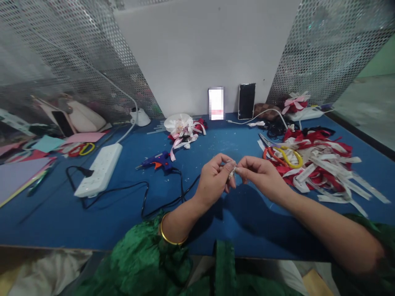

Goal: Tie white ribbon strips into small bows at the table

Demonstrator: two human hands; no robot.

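Over the middle of the blue table, my left hand (216,176) pinches a small crumpled whitish piece of ribbon (231,174). My right hand (257,172) meets it from the right, thumb and forefinger closed on the edge of the same piece. Fingers cover most of the ribbon, so its full shape is hidden. Left of my hands lies a blue hot glue gun (157,161) with an orange trigger. To the right, scissors (282,155) with orange and yellow handles rest on a heap of red and white ribbon strips (324,168).
A white power strip (100,170) feeds a black cord (145,197) that runs toward my left forearm. Behind are a ribbon bundle (183,127), a lit phone (216,105) and a dark phone (247,101) against a white board (203,53). Coloured paper (21,176) lies far left.
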